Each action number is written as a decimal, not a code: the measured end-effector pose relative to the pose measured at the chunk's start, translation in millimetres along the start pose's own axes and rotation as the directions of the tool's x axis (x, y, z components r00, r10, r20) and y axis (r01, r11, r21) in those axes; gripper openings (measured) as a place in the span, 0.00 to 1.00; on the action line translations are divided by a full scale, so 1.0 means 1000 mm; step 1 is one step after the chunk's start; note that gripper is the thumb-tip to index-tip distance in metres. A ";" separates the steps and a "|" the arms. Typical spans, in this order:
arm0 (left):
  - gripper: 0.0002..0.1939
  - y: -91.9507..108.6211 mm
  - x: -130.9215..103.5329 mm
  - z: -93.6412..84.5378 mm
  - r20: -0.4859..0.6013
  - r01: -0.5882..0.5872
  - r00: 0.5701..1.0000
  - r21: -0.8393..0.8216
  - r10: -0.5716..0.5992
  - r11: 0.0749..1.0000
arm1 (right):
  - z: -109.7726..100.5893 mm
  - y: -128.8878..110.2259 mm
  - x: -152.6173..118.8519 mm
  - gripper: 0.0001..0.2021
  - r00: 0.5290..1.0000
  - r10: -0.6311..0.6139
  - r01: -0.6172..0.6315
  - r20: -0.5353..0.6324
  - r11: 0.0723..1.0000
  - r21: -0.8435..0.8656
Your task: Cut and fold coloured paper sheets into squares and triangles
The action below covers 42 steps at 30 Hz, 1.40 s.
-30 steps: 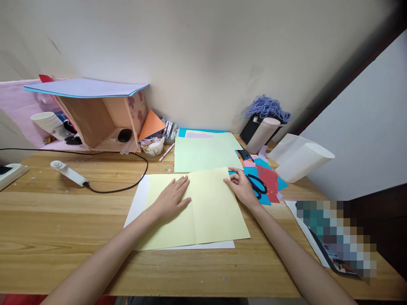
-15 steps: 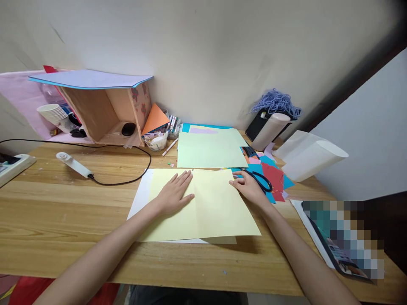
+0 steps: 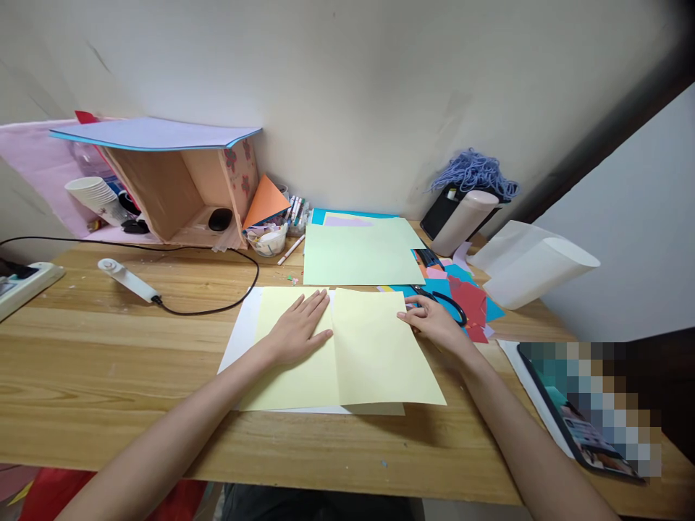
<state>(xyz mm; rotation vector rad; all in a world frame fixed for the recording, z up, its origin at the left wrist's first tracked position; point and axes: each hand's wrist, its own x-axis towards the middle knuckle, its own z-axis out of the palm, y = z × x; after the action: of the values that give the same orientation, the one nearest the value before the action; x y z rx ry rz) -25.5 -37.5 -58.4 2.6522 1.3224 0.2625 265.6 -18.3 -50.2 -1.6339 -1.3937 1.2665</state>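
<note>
A pale yellow sheet of paper (image 3: pixel 369 347) lies in front of me over white paper (image 3: pixel 237 340). A fold line runs down its middle, with a narrow gap at its top end. My left hand (image 3: pixel 298 331) rests flat on the left half, fingers stretched out beside the line. At the right edge, my right hand (image 3: pixel 431 322) pinches the sheet between thumb and fingers, and that half is lifted a little, casting a shadow. Just behind the right hand lie black-handled scissors (image 3: pixel 450 307), partly hidden. A pale green sheet (image 3: pixel 363 253) lies beyond the yellow one.
Coloured paper scraps (image 3: pixel 470 300) lie at the right, near rolled white paper (image 3: pixel 543 271) and a tablet-like device (image 3: pixel 583 427). At the left are a white corded device (image 3: pixel 127 281) and an open box (image 3: pixel 184 181). A pen (image 3: pixel 292 250) lies near a small tub (image 3: pixel 267 240).
My right hand has moved slightly right with the sheet's edge. The fold line stands out more, and its top end has parted. My left hand stays in place.
</note>
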 end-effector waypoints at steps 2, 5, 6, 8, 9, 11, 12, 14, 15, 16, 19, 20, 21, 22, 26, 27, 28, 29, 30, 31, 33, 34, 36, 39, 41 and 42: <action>0.32 0.000 0.000 0.000 0.002 0.003 1.000 0.001 -0.003 1.000 | -0.002 -0.003 -0.002 0.19 0.999 0.020 -0.021 0.037 0.999 0.043; 0.32 0.000 0.000 0.001 0.000 0.007 1.000 -0.002 -0.007 1.000 | -0.005 -0.010 -0.009 0.19 0.978 0.051 -0.069 0.202 0.994 0.083; 0.32 -0.001 0.000 0.002 0.000 0.007 1.000 -0.005 -0.007 1.000 | -0.005 -0.012 -0.012 0.19 0.962 0.054 -0.080 0.269 0.993 0.087; 0.32 -0.002 0.001 0.002 -0.005 0.012 1.000 -0.017 -0.012 1.000 | -0.005 -0.016 -0.016 0.19 0.936 0.036 -0.075 0.350 0.992 0.098; 0.32 -0.003 0.001 0.002 -0.011 0.018 1.000 -0.024 -0.018 1.000 | -0.004 -0.018 -0.017 0.18 0.936 0.014 -0.057 0.353 0.992 0.112; 0.33 -0.003 0.001 -0.001 -0.035 0.035 0.999 -0.030 -0.036 0.999 | -0.001 -0.018 -0.018 0.16 0.952 -0.046 0.004 0.302 0.990 0.138; 0.33 -0.003 0.001 -0.003 -0.055 0.045 0.997 -0.028 -0.046 0.999 | 0.001 -0.018 -0.017 0.14 0.960 -0.079 0.042 0.267 0.989 0.144; 0.33 -0.003 0.001 -0.007 -0.101 0.060 0.993 -0.017 -0.061 0.998 | 0.004 -0.015 -0.013 0.11 0.969 -0.140 0.113 0.203 0.984 0.140; 0.33 -0.002 0.001 -0.009 -0.119 0.064 0.991 -0.012 -0.065 0.998 | 0.005 -0.013 -0.010 0.10 0.972 -0.161 0.139 0.173 0.982 0.130; 0.33 -0.001 0.001 -0.010 -0.129 0.065 0.989 -0.010 -0.066 0.998 | 0.006 -0.010 -0.007 0.10 0.974 -0.176 0.159 0.145 0.980 0.121; 0.32 0.002 0.000 -0.010 -0.111 0.047 0.993 -0.014 -0.049 0.999 | 0.010 -0.003 0.002 0.12 0.979 -0.180 0.169 0.097 0.979 0.114; 0.32 0.002 0.000 -0.008 -0.099 0.040 0.994 -0.015 -0.041 0.999 | 0.011 -0.001 0.005 0.13 0.980 -0.178 0.166 0.095 0.979 0.117; 0.32 0.002 0.000 -0.007 -0.088 0.033 0.996 -0.015 -0.034 0.999 | 0.012 0.000 0.008 0.14 0.979 -0.179 0.166 0.098 0.978 0.124; 0.32 0.003 0.000 -0.006 -0.079 0.028 0.996 -0.014 -0.029 1.000 | 0.012 0.001 0.010 0.15 0.977 -0.184 0.170 0.104 0.977 0.130; 0.31 0.001 0.001 -0.001 -0.058 0.023 0.998 -0.011 -0.024 1.000 | 0.014 0.002 0.014 0.17 0.970 -0.219 0.206 0.109 0.971 0.122; 0.30 0.001 0.002 0.000 -0.052 0.025 0.998 -0.010 -0.026 1.000 | 0.015 0.002 0.015 0.17 0.971 -0.219 0.209 0.096 0.972 0.107; 0.30 0.000 0.002 0.001 -0.045 0.027 0.999 -0.007 -0.028 1.000 | 0.015 0.003 0.016 0.17 0.973 -0.214 0.206 0.083 0.974 0.088; 0.29 0.000 0.003 0.002 -0.038 0.030 0.999 -0.004 -0.030 1.000 | 0.015 0.003 0.017 0.18 0.977 -0.204 0.200 0.068 0.978 0.066; 0.29 -0.001 0.003 0.003 -0.032 0.031 0.999 0.000 -0.031 1.000 | 0.016 0.004 0.018 0.18 0.980 -0.191 0.189 0.054 0.981 0.044; 0.29 -0.001 0.003 0.003 -0.028 0.033 0.999 0.004 -0.033 0.999 | 0.016 0.005 0.019 0.18 0.984 -0.174 0.173 0.040 0.985 0.023; 0.29 -0.001 0.003 0.004 -0.026 0.037 0.999 0.012 -0.037 0.999 | 0.016 0.006 0.020 0.17 0.990 -0.138 0.138 0.016 0.990 -0.013; 0.29 -0.001 0.003 0.004 -0.025 0.039 0.999 0.015 -0.038 0.999 | 0.016 0.007 0.020 0.16 0.992 -0.123 0.123 0.005 0.992 -0.026; 0.29 -0.001 0.003 0.004 -0.022 0.040 0.999 0.019 -0.040 0.999 | 0.016 0.007 0.020 0.15 0.995 -0.100 0.099 -0.019 0.994 -0.053; 0.29 -0.001 0.003 0.004 -0.028 0.037 0.999 0.018 -0.037 0.999 | 0.016 0.007 0.016 0.14 0.996 -0.081 0.077 -0.043 0.993 -0.086; 0.29 -0.001 0.003 0.004 -0.036 0.033 0.999 0.016 -0.033 0.999 | 0.016 0.007 0.014 0.13 0.997 -0.068 0.066 -0.034 0.995 -0.075; 0.29 -0.001 0.003 0.004 -0.038 0.032 0.999 0.015 -0.032 0.999 | 0.016 0.008 0.013 0.13 0.998 -0.063 0.061 -0.026 0.996 -0.060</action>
<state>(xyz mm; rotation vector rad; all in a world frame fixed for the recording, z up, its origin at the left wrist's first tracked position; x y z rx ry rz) -23.5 -35.3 -61.9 2.6494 1.3827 0.3003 252.8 -9.8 -65.9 -1.6280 -1.4661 1.1737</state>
